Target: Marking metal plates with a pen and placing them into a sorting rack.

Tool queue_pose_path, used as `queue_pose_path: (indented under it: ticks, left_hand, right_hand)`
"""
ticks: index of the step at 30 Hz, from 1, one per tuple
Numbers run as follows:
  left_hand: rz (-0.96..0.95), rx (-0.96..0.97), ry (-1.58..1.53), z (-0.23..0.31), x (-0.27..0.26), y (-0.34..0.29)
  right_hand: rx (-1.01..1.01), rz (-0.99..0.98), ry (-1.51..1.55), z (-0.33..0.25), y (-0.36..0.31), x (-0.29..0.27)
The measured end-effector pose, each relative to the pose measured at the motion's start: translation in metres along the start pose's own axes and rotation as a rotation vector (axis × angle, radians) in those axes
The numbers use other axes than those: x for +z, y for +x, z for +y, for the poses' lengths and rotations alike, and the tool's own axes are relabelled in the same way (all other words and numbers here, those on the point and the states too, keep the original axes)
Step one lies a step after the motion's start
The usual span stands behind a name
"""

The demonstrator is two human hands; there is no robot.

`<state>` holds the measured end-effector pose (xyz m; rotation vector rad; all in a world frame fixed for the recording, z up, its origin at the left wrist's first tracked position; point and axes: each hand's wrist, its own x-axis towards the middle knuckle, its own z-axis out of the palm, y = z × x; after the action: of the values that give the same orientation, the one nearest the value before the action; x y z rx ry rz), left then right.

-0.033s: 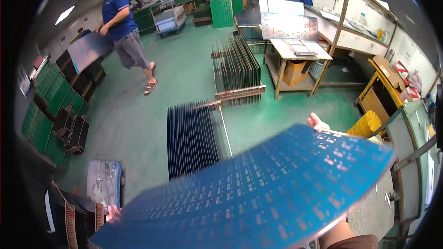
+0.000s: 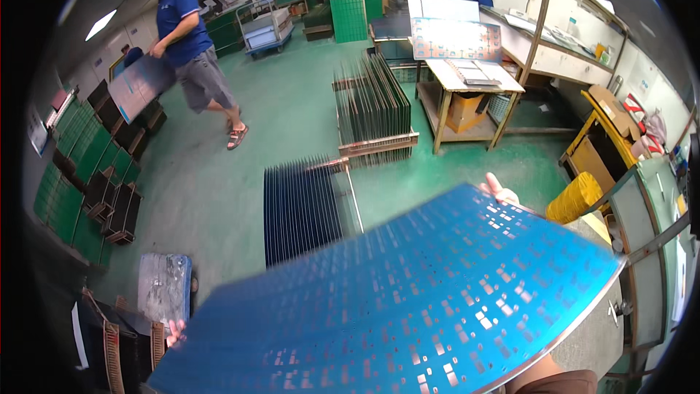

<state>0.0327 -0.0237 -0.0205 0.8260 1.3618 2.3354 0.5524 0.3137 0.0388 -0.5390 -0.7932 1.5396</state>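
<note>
A large blue circuit board panel (image 2: 408,284), dotted with rows of copper-coloured pads, stretches across the lower view, tilted and slightly bowed. My left hand (image 2: 176,333) grips its left edge, with only the fingertips showing. At its far edge, toward the right, my right hand (image 2: 500,190) holds on, part of it hidden behind the panel. The right forearm (image 2: 558,379) passes underneath it. Just beyond the panel stands a rack of upright dark panels (image 2: 302,211), partly covered by it.
Another panel rack (image 2: 372,106) stands farther back, near a small table (image 2: 474,76) bearing a board and a notebook. A person (image 2: 182,36) on the left carries a panel. Nearby are a wheeled platform (image 2: 164,288), a yellow bin (image 2: 574,198) and a glass-sided bench (image 2: 642,248).
The panel's far edge has risen a little with my right hand, and its surface catches more light. The person on the left has shifted slightly with the carried panel.
</note>
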Motion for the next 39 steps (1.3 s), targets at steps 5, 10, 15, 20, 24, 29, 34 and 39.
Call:
queue_pose_path:
  ticks: [5,10,15,20,24,29,34,39]
  left_hand:
    - [-0.138,-0.051,0.040,-0.018,0.009,0.010]
    - [-0.226,-0.096,0.107,-0.020,0.018,0.009]
    - [-0.326,-0.134,0.151,-0.018,0.045,0.017]
    - [-0.352,-0.254,-0.679,0.030,0.147,0.006]
    - [-0.303,-0.427,-0.706,0.021,0.242,-0.077]
    - [-0.220,-0.614,-0.437,0.027,0.249,-0.077]
    - [-0.292,-0.695,-0.287,0.037,0.227,-0.063]
    - [-0.378,-0.791,-0.282,0.036,0.226,-0.064]
  right_hand:
    - [0.386,-0.775,0.883,0.048,0.026,-0.067]
    - [0.200,-0.098,0.220,-0.002,-0.052,0.062]
    - [0.483,-0.052,-0.098,0.007,-0.059,0.036]
    - [0.339,-0.027,0.185,0.032,-0.058,0.076]
    - [0.225,-0.118,0.369,0.054,-0.066,0.107]
    - [0.300,-0.172,0.211,0.056,-0.077,0.082]
    - [0.314,-0.132,0.245,0.024,-0.045,0.020]
    - [0.507,-0.140,0.165,0.037,-0.050,0.004]
